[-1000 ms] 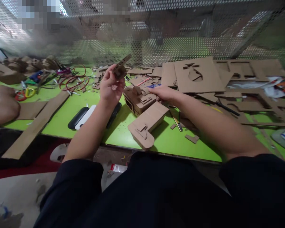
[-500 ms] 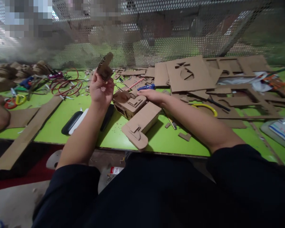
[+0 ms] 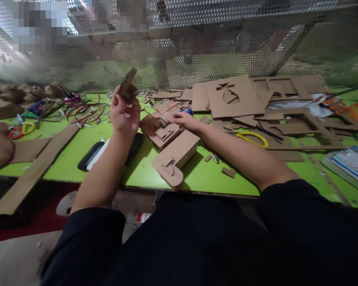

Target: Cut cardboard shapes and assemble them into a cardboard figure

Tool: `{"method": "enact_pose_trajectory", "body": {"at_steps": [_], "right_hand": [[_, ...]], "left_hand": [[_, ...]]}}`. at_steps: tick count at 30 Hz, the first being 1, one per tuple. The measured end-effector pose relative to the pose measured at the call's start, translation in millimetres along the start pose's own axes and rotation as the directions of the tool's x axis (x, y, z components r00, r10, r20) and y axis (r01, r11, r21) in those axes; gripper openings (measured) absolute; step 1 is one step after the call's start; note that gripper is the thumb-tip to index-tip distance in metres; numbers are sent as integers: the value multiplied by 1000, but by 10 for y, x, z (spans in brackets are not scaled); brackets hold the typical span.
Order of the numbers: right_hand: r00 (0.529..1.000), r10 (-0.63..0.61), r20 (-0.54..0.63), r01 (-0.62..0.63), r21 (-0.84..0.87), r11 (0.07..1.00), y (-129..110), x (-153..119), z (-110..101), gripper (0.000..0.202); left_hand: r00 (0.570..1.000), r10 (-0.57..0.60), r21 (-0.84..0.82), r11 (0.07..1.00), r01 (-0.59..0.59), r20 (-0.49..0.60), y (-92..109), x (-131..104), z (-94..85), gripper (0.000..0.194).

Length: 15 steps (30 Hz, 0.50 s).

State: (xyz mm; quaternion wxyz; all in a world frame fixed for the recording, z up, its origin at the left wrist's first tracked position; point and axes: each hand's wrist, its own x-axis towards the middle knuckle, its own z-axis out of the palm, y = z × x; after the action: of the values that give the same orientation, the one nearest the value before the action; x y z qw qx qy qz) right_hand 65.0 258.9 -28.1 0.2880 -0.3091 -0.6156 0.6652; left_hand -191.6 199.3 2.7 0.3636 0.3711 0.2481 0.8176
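Raised over the green table, my left hand (image 3: 125,113) grips a small cardboard piece (image 3: 128,87) with a flat flap standing up from it. My right hand (image 3: 183,120) reaches to the back edge of a cardboard box part (image 3: 164,135) with layered cutouts; its fingers are bent, and what they hold, if anything, is too small to make out. In front of that lies an L-shaped cardboard part (image 3: 177,155) with a rounded end. A blue tool (image 3: 189,112) shows partly behind my right hand.
Cardboard sheets (image 3: 235,99) and scraps cover the back right, near yellow-handled scissors (image 3: 252,139). A cutter (image 3: 214,157) lies by my right forearm. Black case (image 3: 91,156), long cardboard strip (image 3: 38,167) and red cable (image 3: 85,113) are at left. Another person's arm (image 3: 0,145) enters at far left.
My right hand has shifted slightly left, off the blue tool it was beside, and its fingers now bend over the box part. The piece in my left hand has tilted a little.
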Motion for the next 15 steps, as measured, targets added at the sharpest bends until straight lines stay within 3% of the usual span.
{"method": "enact_pose_trajectory", "body": {"at_steps": [2, 4, 5, 7, 9, 10, 13, 15], "right_hand": [[989, -118, -94, 119, 10, 993, -51, -31, 59, 42], [938, -283, -200, 279, -46, 959, -131, -106, 124, 58], [887, -389, -249, 368, -127, 921, -177, -161, 155, 66], [711, -633, -306, 497, -418, 760, -275, -296, 205, 73], [560, -779, -283, 442, -693, 570, -371, -441, 231, 82], [520, -814, -260, 380, -783, 493, -420, -511, 233, 87], [448, -879, -165, 279, -908, 313, -577, -692, 211, 90], [431, -895, -115, 261, -934, 245, -679, -782, 190, 84]], "left_hand": [[1000, 23, -60, 998, -23, -9, 134, 10, 18, 21], [999, 52, -158, 986, -50, 10, 276, 24, 9, 24], [998, 56, -210, 976, -49, 30, 335, 31, -4, 23], [997, 34, -267, 964, -14, 70, 407, 38, -35, 19], [995, 10, -260, 966, 16, 95, 409, 39, -54, 17], [995, 7, -253, 967, 19, 103, 389, 38, -55, 17], [992, 31, -240, 971, -1, 123, 284, 42, -39, 18], [991, 45, -214, 977, -17, 129, 212, 53, -36, 20]]}}
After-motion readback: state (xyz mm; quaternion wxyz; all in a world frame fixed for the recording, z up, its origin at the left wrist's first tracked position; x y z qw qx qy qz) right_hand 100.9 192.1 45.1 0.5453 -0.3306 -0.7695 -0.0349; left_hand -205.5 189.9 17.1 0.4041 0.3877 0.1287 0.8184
